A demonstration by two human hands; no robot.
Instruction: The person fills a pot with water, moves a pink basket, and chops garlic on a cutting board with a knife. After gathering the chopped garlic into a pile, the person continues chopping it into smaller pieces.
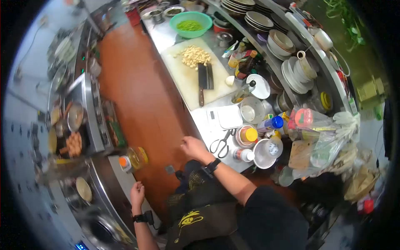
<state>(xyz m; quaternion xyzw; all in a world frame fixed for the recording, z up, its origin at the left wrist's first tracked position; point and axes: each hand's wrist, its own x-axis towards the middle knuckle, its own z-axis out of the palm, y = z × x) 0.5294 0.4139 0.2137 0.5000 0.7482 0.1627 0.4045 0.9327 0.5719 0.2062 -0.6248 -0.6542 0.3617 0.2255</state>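
Note:
My left hand (137, 195) hangs low beside the left counter, with its fingers loosely curled in and nothing seen in them. Close to it, an oil jug (135, 159) with an orange cap stands at the counter's edge. My right hand (195, 149) is over the floor, near the right counter, loosely closed and holding nothing that I can see. Black scissors (222, 146) and a white kitchen scale (225, 118) lie nearest to it. Farther up, a cleaver (202, 81) rests on a white cutting board (179, 77) beside chopped pale pieces (194, 56).
A green basin (188, 24) of cut green vegetables stands beyond the board. Bottles, a metal bowl (263, 155) and bagged goods (321, 139) crowd the right side. Stacked plates (298, 74) fill the shelf. On the left are a stove (89, 112) and a wok (100, 229).

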